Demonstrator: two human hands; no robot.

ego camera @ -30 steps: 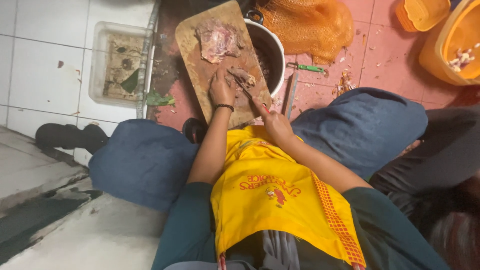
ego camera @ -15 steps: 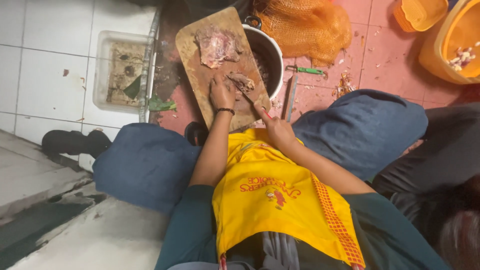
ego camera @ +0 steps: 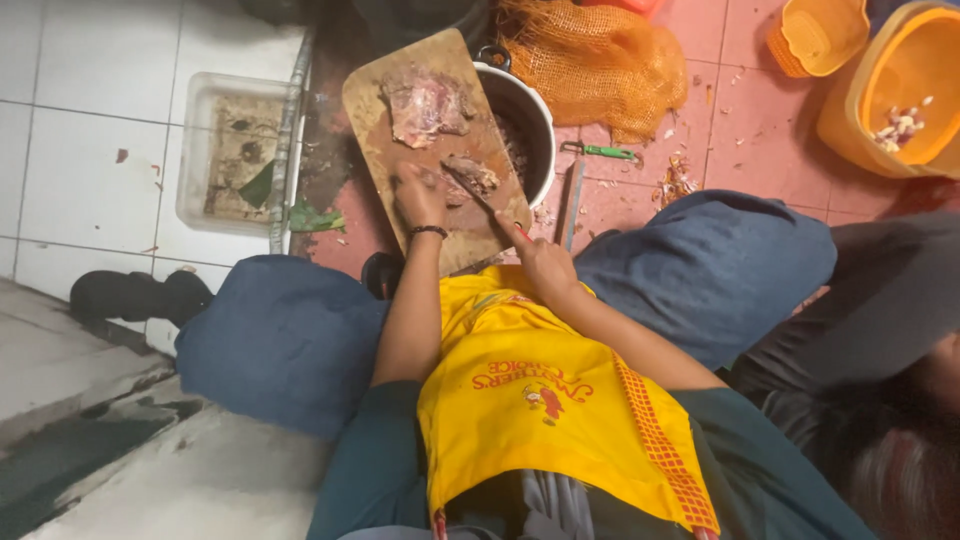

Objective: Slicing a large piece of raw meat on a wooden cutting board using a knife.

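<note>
A wooden cutting board (ego camera: 390, 145) lies on the floor between my knees, its far end leaning over a metal pot (ego camera: 535, 125). A large slab of raw meat (ego camera: 425, 105) lies on the board's far part. My left hand (ego camera: 418, 195) presses down on a smaller piece of meat (ego camera: 472, 175) near the board's middle. My right hand (ego camera: 543, 262) grips a knife (ego camera: 480, 195) by its red handle, the blade laid across that small piece.
An orange mesh sack (ego camera: 595, 65) lies behind the pot. Two orange plastic tubs (ego camera: 895, 85) stand at the far right. A clear plastic container (ego camera: 230, 150) sits on white tiles at the left. A green-handled tool (ego camera: 600, 152) lies on the pink floor. Another person crouches at the right edge.
The view has shifted slightly. My hands stay on the small piece of meat, with the knife blade still working across it.
</note>
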